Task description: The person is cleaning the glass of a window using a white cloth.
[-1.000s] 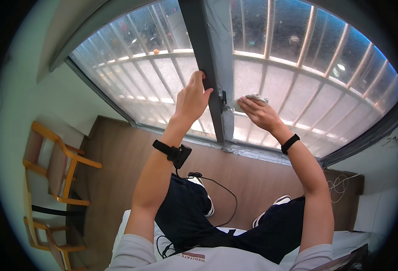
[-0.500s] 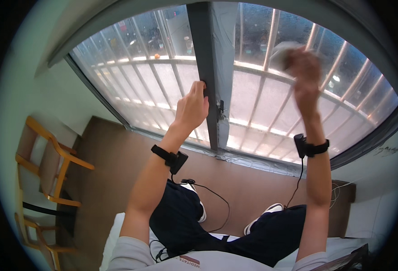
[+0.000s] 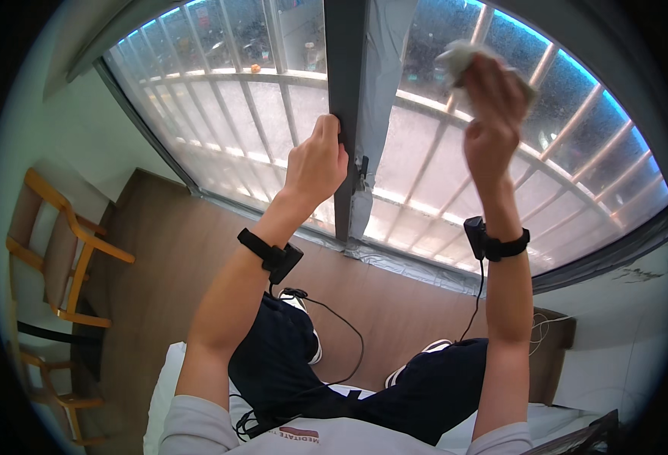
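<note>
My right hand point(image 3: 493, 114) is raised to the right-hand window pane point(image 3: 432, 144). It presses a pale cloth point(image 3: 455, 59) against the glass, and both are slightly blurred by motion. The cloth pokes out past the fingers on both sides. My left hand point(image 3: 315, 161) is closed at the dark window frame post point(image 3: 341, 98), with its fingers curled against the edge. What those fingers grip there, beyond the frame's edge, is hidden. A small dark latch point(image 3: 362, 173) sits on the post's right side, close to my left hand.
Metal bars point(image 3: 467, 68) stand outside the glass. Wooden chairs point(image 3: 84, 250) are at the left wall. A black cable point(image 3: 353, 330) hangs from my left wrist strap point(image 3: 273, 258), another from the right one point(image 3: 501, 243). Silvery tape point(image 3: 410, 265) runs along the sill above the brown floor point(image 3: 167, 250).
My right hand has shifted left and slightly up across the glass with the cloth. My left hand stays at the frame post. The whole view has moved a little.
</note>
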Demonstrator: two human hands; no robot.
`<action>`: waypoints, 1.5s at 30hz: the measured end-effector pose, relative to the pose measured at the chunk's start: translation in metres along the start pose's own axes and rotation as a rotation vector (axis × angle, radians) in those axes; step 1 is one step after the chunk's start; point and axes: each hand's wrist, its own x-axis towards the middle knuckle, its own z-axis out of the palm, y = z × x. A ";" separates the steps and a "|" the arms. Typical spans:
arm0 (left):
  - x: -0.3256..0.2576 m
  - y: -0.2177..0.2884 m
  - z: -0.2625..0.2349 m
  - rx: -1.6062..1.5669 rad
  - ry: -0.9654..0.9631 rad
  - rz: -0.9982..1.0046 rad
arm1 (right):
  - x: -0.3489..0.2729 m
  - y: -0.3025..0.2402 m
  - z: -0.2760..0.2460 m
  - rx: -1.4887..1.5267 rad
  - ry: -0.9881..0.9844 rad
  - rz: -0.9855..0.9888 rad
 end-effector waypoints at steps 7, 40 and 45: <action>-0.003 -0.003 -0.007 0.047 0.009 0.022 | -0.121 -0.048 0.023 0.176 -0.434 -0.214; -0.017 -0.008 -0.007 0.049 -0.113 -0.037 | -0.049 -0.031 0.026 0.009 -0.154 -0.080; -0.016 -0.004 -0.006 0.052 -0.153 -0.048 | -0.158 -0.056 0.039 0.113 -0.466 -0.225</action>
